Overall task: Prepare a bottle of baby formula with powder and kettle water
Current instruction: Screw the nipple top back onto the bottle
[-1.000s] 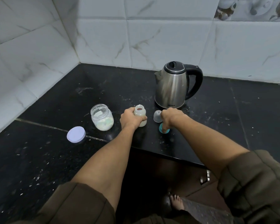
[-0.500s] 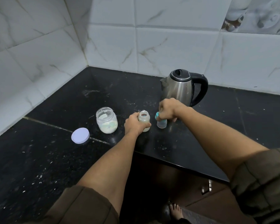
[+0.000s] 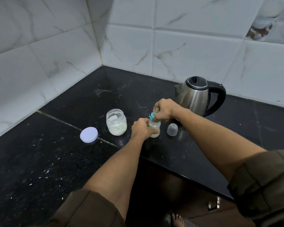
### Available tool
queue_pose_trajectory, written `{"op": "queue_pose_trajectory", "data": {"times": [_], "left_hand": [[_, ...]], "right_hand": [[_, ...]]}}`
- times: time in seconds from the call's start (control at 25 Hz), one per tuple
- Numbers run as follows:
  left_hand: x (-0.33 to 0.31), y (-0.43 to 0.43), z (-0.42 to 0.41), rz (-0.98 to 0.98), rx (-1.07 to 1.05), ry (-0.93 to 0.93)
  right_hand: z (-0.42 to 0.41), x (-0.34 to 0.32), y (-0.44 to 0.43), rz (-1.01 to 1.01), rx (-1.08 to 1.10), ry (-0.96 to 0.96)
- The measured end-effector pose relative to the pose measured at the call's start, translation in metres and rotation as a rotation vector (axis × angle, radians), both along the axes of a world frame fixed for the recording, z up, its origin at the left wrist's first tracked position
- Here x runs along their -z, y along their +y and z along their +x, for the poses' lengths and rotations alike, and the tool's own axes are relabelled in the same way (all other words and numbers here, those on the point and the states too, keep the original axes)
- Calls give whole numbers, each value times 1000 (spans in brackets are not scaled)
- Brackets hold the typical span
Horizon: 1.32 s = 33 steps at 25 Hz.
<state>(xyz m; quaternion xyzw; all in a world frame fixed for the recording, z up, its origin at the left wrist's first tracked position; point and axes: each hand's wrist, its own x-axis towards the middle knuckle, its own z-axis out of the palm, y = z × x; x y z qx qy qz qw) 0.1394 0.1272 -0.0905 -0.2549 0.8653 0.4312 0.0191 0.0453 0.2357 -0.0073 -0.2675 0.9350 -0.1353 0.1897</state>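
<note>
Bottle (image 3: 154,128) stands on the black counter (image 3: 56,161), nearer the front edge than the back edge, between the powder jar (image 3: 116,124) on its left and the clear cap (image 3: 172,129) on its right.

Head view, containers:
- The bottle body holds a pale, cloudy fill that takes up most of its height.
- The powder jar is open. Off-white powder lies in its lower part and a film of powder clings to the glass above.
- The jar lid (image 3: 89,134) lies flat on the counter, left of the jar, toward the left edge.
- The clear cap stands mouth down, apart from the bottle.
- The kettle (image 3: 195,95) stands toward the back edge, lid closed, handle to the right, spout to the left.

Head view, grip:
- My left hand (image 3: 142,129) is wrapped round the bottle body from the left, fingers curled tight on it.
- My right hand (image 3: 164,110) comes down from above, fingers curled round the teat and the teal ring (image 3: 152,116) at the bottle neck.
- I cannot tell whether the ring is fully seated, as my fingers cover most of it.

Head view, orientation:
- The bottle's long axis is vertical, neck up.
- Its base appears to rest on the counter.
</note>
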Motion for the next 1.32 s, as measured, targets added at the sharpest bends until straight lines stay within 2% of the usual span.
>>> {"op": "queue_pose_trajectory", "data": {"times": [0.32,0.8,1.08,1.32], "left_hand": [[-2,-2,-2,-69,39,-17],[-1,-4,-2,-127,60,-1],[-1,-4,-2,-144,77,-5],[-1,-4,-3,-143,57,-21]], "right_hand": [[10,4,-5,134,-92,165],[13,20,-6,157,3,370],[17,19,-3,232,-14,387],[12,16,2,91,-120,258]]}}
